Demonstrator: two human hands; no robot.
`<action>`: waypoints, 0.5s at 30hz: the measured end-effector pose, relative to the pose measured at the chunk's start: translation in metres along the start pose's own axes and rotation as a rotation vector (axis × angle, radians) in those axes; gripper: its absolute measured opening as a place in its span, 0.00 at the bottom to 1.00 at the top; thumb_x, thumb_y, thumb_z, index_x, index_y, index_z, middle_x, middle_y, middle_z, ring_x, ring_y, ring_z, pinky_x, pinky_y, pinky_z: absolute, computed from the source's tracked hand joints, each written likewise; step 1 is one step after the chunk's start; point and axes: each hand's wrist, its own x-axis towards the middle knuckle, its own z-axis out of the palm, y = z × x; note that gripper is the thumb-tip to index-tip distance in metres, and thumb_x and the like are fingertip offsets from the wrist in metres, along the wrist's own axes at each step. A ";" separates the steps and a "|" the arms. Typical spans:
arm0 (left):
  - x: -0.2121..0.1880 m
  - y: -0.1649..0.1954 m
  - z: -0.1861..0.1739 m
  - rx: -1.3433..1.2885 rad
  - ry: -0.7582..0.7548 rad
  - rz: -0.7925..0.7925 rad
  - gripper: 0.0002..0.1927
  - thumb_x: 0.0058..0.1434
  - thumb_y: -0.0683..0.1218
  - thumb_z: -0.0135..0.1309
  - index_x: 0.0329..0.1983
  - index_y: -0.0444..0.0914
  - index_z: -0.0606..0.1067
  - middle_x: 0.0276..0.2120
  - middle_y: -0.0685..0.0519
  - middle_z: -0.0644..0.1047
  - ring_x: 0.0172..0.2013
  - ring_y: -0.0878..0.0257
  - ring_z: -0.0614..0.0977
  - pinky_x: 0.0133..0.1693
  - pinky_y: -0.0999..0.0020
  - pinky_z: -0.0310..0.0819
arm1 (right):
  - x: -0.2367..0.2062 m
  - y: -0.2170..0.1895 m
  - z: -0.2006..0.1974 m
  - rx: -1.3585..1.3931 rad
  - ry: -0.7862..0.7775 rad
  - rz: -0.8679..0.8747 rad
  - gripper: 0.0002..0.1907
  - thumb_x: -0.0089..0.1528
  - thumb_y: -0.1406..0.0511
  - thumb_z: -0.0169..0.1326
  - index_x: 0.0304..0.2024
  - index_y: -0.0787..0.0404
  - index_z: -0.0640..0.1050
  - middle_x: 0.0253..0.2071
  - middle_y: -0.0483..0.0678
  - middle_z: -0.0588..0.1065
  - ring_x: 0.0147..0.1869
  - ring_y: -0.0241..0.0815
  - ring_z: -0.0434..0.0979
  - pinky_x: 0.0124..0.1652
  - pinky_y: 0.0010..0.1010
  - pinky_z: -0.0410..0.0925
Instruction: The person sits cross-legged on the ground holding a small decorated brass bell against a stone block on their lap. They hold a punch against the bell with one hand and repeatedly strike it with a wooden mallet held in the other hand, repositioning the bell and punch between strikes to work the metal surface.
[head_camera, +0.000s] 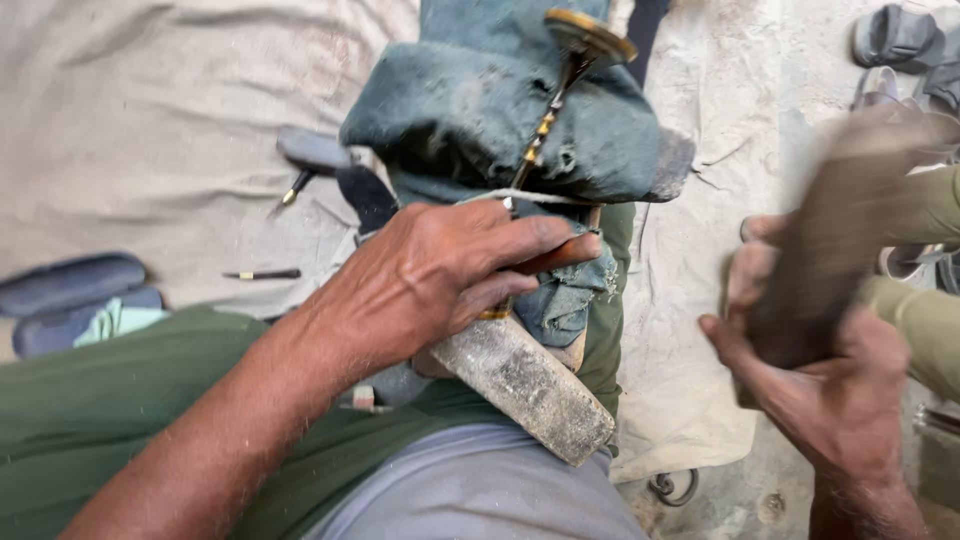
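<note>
My left hand (430, 290) rests on my knee, fingers wrapped around a reddish-brown handle (562, 254). Under the palm a grey, worn rectangular block (530, 390) juts down to the right. A frayed blue-grey cloth (480, 110) covers the knee above, with a white thread (535, 197) across it. A thin tool with brass rings and a round cap (583, 38) leans on the cloth. My right hand (830, 400) grips a flat brown object (830, 240), blurred by motion, apart from the left hand.
A beige canvas sheet (150, 120) covers the ground. On it lie a small awl (295, 188), a thin dark pin (262, 274) and dark blue soles (70, 285) at the left. Grey shoes (895, 35) sit top right. A wire hook (675, 488) lies near the bottom.
</note>
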 end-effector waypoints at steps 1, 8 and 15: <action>-0.001 0.000 0.000 -0.002 0.004 -0.024 0.26 0.60 0.45 0.62 0.62 0.52 0.74 0.33 0.53 0.76 0.32 0.55 0.81 0.33 0.58 0.77 | 0.001 0.002 -0.001 -0.264 -0.049 -0.160 0.13 0.58 0.61 0.60 0.34 0.64 0.74 0.26 0.43 0.73 0.30 0.38 0.76 0.38 0.35 0.78; -0.007 -0.006 0.001 0.070 -0.018 -0.035 0.26 0.60 0.47 0.63 0.63 0.51 0.73 0.32 0.52 0.75 0.31 0.54 0.80 0.32 0.57 0.76 | -0.013 0.011 -0.004 -0.801 0.048 -0.547 0.14 0.58 0.65 0.67 0.41 0.66 0.78 0.23 0.51 0.76 0.23 0.45 0.76 0.24 0.35 0.71; -0.010 -0.013 -0.001 0.064 -0.027 -0.002 0.25 0.61 0.47 0.62 0.62 0.48 0.72 0.31 0.52 0.74 0.31 0.55 0.79 0.32 0.58 0.75 | -0.005 0.006 -0.011 -1.101 -0.114 -0.834 0.16 0.54 0.63 0.68 0.40 0.60 0.78 0.29 0.46 0.79 0.29 0.36 0.81 0.33 0.29 0.75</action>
